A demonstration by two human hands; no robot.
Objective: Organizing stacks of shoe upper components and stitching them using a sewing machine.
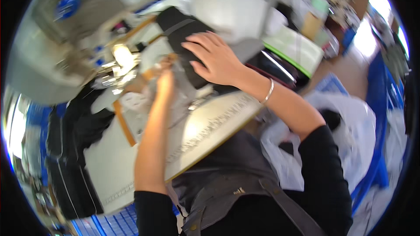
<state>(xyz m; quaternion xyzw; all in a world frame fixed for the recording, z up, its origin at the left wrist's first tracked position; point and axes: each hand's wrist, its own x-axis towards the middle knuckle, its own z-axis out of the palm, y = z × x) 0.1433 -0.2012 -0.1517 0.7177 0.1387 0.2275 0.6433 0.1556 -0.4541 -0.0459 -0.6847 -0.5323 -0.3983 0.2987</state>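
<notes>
My right hand (215,59), with a silver bangle on its wrist, lies over a black folded cloth (180,28) with a grey stripe. Its fingers are stretched and spread. Left of it, my left hand (165,81) reaches across the worktable (107,166), its fingers bunched and smeared by motion. Whether they hold anything does not show. Close by are crumpled clear plastic (180,89) and a blurred tan strip (148,74). Beyond the left hand, a lamp (124,57) shines on metal machine parts (116,76).
Black garment pieces (65,170) with pale seams hang over the table's left side. A ruler scale (218,122) runs along the near edge. At right are a green-edged white pack (295,50), a white plastic bag (350,135) and a blue barrier (376,87).
</notes>
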